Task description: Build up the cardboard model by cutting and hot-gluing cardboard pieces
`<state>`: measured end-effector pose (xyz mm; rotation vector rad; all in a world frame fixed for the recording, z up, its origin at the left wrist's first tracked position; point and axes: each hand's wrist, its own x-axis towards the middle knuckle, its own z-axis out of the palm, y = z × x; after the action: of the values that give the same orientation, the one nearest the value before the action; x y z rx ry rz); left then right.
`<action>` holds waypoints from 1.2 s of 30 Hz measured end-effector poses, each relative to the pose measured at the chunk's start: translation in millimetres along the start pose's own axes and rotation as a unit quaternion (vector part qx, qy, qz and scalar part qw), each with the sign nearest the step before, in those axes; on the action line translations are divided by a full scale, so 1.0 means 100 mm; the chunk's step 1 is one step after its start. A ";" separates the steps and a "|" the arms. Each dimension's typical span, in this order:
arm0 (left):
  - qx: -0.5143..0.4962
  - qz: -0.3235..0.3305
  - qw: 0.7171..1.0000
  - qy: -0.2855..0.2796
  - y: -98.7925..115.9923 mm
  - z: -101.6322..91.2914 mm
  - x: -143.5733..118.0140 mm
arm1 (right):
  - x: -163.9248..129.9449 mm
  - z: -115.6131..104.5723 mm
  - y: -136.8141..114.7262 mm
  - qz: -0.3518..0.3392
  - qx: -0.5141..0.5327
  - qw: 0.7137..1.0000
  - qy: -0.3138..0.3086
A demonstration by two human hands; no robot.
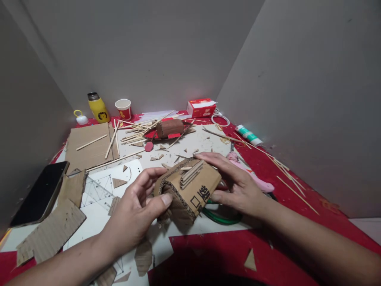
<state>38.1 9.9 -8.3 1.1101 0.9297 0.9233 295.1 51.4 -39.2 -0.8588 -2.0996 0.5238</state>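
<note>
Left hand [135, 214] grips the near end of a curved brown corrugated cardboard piece [187, 192], thumb pressed along its cut edge and fingers curled round the far side. Right hand [235, 184] lies with fingers nearly straight across the top right of the same piece, thumb beneath, clamping it. Short wooden sticks [191, 174] sit bundled on the cardboard's upper face. Black printed characters and a small square outline show on its side; they cannot be read with certainty. The piece is held just above a white sheet [98, 210] on the red table cover [297, 198], near the front centre. A yellow flask [98, 107] bears a lion face; a red and white box [201, 107] carries unreadable lettering
</note>
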 end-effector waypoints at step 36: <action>-0.246 -0.195 0.949 -0.007 -0.03 0.06 0.08 | 0.03 0.01 -0.11 0.055 0.067 0.996 -0.025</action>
<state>47.1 15.0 -10.9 0.4818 0.8083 0.7581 288.3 46.3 -31.6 -0.8956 -2.0442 0.7429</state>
